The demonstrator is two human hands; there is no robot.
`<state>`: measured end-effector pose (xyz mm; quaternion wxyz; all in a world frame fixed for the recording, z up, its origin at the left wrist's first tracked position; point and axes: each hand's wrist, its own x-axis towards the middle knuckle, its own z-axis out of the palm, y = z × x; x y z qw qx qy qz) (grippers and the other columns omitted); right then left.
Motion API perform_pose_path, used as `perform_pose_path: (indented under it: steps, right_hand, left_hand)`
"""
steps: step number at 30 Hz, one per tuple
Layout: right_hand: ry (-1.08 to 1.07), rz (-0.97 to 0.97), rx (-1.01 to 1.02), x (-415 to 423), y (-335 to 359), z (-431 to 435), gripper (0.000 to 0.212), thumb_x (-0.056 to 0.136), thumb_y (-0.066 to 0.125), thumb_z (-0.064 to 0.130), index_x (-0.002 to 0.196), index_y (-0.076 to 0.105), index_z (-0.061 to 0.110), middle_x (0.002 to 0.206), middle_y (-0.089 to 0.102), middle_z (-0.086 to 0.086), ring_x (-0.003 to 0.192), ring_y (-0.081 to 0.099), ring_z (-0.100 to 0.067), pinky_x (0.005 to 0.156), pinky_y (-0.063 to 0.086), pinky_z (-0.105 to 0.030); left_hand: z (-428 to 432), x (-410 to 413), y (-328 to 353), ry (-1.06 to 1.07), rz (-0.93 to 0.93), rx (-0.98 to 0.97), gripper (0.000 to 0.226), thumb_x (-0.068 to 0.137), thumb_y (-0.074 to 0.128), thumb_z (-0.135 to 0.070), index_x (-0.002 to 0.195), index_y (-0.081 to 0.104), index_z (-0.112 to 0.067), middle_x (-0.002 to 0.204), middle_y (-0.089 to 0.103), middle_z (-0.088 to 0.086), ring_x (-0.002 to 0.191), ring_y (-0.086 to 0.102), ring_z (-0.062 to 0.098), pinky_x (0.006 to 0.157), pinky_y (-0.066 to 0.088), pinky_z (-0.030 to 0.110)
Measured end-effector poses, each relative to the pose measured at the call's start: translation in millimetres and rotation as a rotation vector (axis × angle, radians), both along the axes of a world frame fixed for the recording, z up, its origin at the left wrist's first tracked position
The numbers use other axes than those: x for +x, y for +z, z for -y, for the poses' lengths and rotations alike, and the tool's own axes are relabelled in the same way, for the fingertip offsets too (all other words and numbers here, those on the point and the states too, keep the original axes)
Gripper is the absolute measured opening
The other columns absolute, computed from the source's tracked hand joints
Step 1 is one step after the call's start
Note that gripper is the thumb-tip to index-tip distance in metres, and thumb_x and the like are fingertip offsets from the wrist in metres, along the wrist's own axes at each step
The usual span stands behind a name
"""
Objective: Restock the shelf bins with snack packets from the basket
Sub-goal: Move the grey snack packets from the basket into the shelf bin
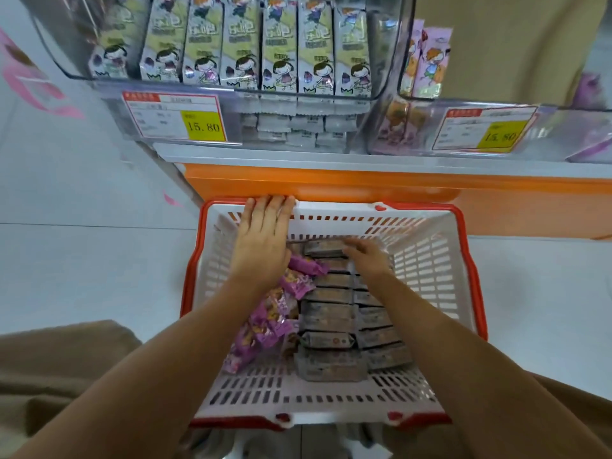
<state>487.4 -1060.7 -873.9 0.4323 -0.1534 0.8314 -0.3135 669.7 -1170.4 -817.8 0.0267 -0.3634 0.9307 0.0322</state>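
Red-rimmed and white, the plastic basket (430, 260) sits on the pale floor (82, 266), pushed up against the orange base (331, 185) of the shelf unit. Both of the person's bare arms reach down into it. The left hand (263, 240) lies flat and open, palm down, with its fingertips over the far rim of the basket and its heel above the purple snack packets (271, 319) heaped along the left side. The right hand (367, 258) is lower, down among the grey packets (328, 321) that are stacked in neat rows on the right side; its fingers curl over the farthest grey packet in the stack, touching it, though I cannot tell whether they actually grip it.

Above, on the shelf, a clear bin (385, 77) is packed with upright green-and-white packets (278, 48) showing a cartoon child, and more grey packets show through its front wall lower down. A price tag (175, 115) with a yellow patch reading 15.80 hangs on its front. Just to the right a second clear bin (546, 127) holds a few upright purple packets (427, 61) and carries a matching tag (486, 130).
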Motion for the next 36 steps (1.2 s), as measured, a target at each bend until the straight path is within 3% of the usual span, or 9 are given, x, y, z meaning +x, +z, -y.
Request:
perform_pose_path:
  steps: [10,13,16,19,21,25,29,32,36]
  right_hand:
    - [-0.129,-0.181,-0.028,8.8,16.3,4.7,0.015,0.087,0.069,0.009,0.101,0.075,0.012,0.099,0.073,-0.003,0.082,0.063,-0.01,0.075,0.05,-0.021]
    - [-0.096,-0.202,-0.098,7.5,29.2,-1.5,0.016,0.088,0.067,0.011,0.102,0.075,0.011,0.097,0.074,-0.006,0.085,0.065,-0.015,0.082,0.056,-0.031]
    - [-0.064,-0.236,-0.144,7.2,49.0,-5.9,0.016,0.088,0.066,0.011,0.1,0.076,0.009,0.095,0.074,-0.006,0.088,0.067,-0.018,0.087,0.056,-0.035]
    - [-0.037,-0.203,-0.211,8.0,74.1,-8.8,0.012,0.088,0.066,0.01,0.095,0.076,0.011,0.089,0.073,0.0,0.085,0.067,-0.013,0.084,0.055,-0.025]
    - [-0.022,-0.174,-0.263,11.1,94.5,-10.4,0.009,0.089,0.067,0.011,0.093,0.075,0.013,0.085,0.071,0.005,0.08,0.065,-0.008,0.076,0.053,-0.015]
    - [-0.037,-0.095,-0.429,21.7,132.6,-12.8,0.007,0.086,0.069,0.004,0.086,0.074,0.01,0.078,0.07,0.001,0.072,0.064,-0.009,0.073,0.052,-0.022]
    - [0.04,-0.107,-0.603,35.4,167.7,-14.9,0.009,0.088,0.067,0.003,0.094,0.07,0.009,0.077,0.067,-0.001,0.067,0.061,-0.005,0.067,0.048,-0.019]
    - [0.103,-0.15,-0.698,44.9,186.0,-18.2,0.025,0.091,0.066,0.007,0.115,0.061,0.01,0.089,0.064,0.001,0.082,0.062,-0.008,0.071,0.049,-0.017]
    - [0.3,-0.28,-0.661,60.6,200.8,-25.1,0.029,0.086,0.07,0.003,0.111,0.058,0.009,0.099,0.063,-0.003,0.088,0.059,-0.012,0.069,0.051,-0.019]
  left_hand:
    - [1.1,2.1,1.1,-0.016,-0.034,0.001,0.086,0.083,0.061,-0.025,0.155,0.017,-0.01,0.156,0.028,0.014,0.145,0.021,0.034,0.123,0.005,0.048]
    - [-1.0,1.2,6.2,-0.02,-0.045,0.033,0.083,0.086,0.058,-0.027,0.155,0.015,-0.01,0.156,0.025,0.012,0.146,0.017,0.032,0.123,0.004,0.046]
    - [-4.8,-0.3,16.1,-0.006,-0.117,0.043,0.078,0.085,0.058,-0.028,0.152,0.024,-0.008,0.15,0.032,0.013,0.141,0.023,0.032,0.121,0.014,0.045]
    - [-10.9,-1.6,27.9,-0.055,-0.181,0.069,0.071,0.085,0.059,-0.028,0.147,0.033,-0.006,0.143,0.039,0.014,0.134,0.034,0.032,0.114,0.027,0.043]
    - [-15.5,-2.8,32.7,-0.118,-0.205,0.199,0.067,0.091,0.057,-0.03,0.15,0.031,-0.012,0.142,0.044,0.012,0.132,0.04,0.029,0.11,0.031,0.041]
    - [-25.4,-2.5,51.0,-0.131,-0.319,0.415,0.064,0.094,0.06,-0.032,0.15,0.032,-0.023,0.129,0.056,0.007,0.118,0.051,0.027,0.098,0.04,0.036]
    - [-25.6,1.9,72.8,-0.045,-0.457,0.587,0.032,0.095,0.06,-0.024,0.126,0.053,-0.017,0.107,0.064,0.004,0.095,0.06,0.025,0.076,0.044,0.034]
    - [-25.7,10.4,93.4,0.103,-0.653,1.007,0.024,0.1,0.054,-0.021,0.123,0.051,-0.015,0.112,0.065,0.008,0.103,0.061,0.025,0.089,0.049,0.038]
    - [-27.1,19.7,122.7,0.11,-0.787,1.162,0.03,0.103,0.048,-0.018,0.132,0.053,-0.01,0.122,0.064,0.005,0.112,0.059,0.021,0.098,0.047,0.032]
